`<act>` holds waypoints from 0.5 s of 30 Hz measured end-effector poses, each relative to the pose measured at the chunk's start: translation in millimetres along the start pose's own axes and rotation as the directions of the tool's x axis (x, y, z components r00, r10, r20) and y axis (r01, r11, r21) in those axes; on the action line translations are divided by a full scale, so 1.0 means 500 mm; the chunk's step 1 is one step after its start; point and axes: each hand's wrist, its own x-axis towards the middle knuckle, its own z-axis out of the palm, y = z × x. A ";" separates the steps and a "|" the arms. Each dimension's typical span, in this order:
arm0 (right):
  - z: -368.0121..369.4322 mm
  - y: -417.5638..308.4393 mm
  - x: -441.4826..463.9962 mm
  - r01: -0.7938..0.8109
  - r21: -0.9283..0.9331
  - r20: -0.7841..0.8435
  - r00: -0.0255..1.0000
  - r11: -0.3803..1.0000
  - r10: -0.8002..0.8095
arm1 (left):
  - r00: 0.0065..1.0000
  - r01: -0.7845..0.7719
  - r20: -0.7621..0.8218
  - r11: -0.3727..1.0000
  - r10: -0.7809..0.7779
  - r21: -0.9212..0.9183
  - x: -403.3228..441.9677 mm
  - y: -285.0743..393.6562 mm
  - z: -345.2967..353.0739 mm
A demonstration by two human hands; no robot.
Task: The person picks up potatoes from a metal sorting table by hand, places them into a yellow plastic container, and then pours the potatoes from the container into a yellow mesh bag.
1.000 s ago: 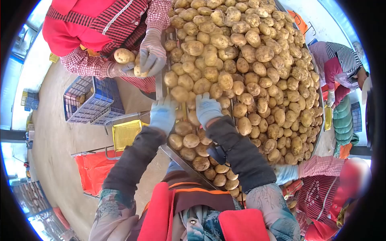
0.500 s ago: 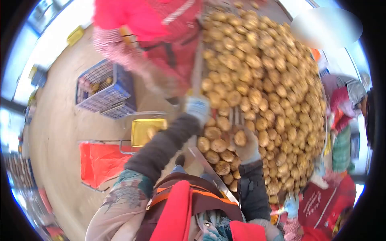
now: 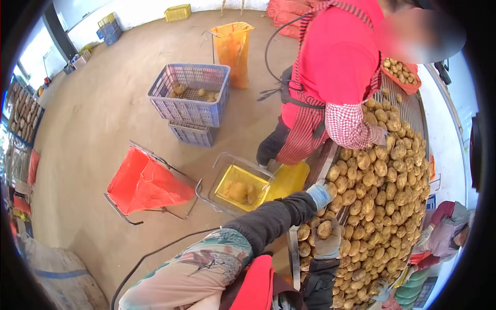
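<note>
A large heap of potatoes (image 3: 385,191) covers the sorting table, whose metal edge (image 3: 295,258) runs along its near side. My left hand (image 3: 320,194), in a light blue glove, reaches to the left border of the heap; its fingers are partly hidden, and a potato (image 3: 331,189) lies against them. Just below and to the right, my right hand (image 3: 327,243) is turned palm up in a dirty glove, with its fingers curled round a potato (image 3: 324,229).
A co-worker in red (image 3: 341,67) leans over the table's far left side. On the floor stand a blue crate (image 3: 191,110), an orange bag (image 3: 232,57), a red bag on a frame (image 3: 144,181) and a yellow-rimmed bag holder (image 3: 219,194). Another person (image 3: 447,232) is at far right.
The view has swung left, showing more floor. My hands have gone from both resting on the potatoes to the right one holding a potato palm up. The co-worker now bends over the heap.
</note>
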 end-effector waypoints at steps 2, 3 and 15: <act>0.037 0.009 -0.047 0.297 -0.462 0.107 0.954 0.836 -0.279 | 0.995 0.083 0.070 0.987 -0.074 -0.134 -0.009 -0.006 -0.021; 0.047 0.007 -0.059 0.522 -0.751 0.333 0.828 0.403 -0.451 | 0.980 0.163 0.148 0.955 -0.129 -0.246 -0.013 -0.014 -0.041; -0.064 0.014 -0.095 0.115 -0.202 -0.106 0.985 0.973 -0.139 | 0.375 0.089 0.170 -0.148 -0.911 -0.985 -0.341 -0.390 -0.319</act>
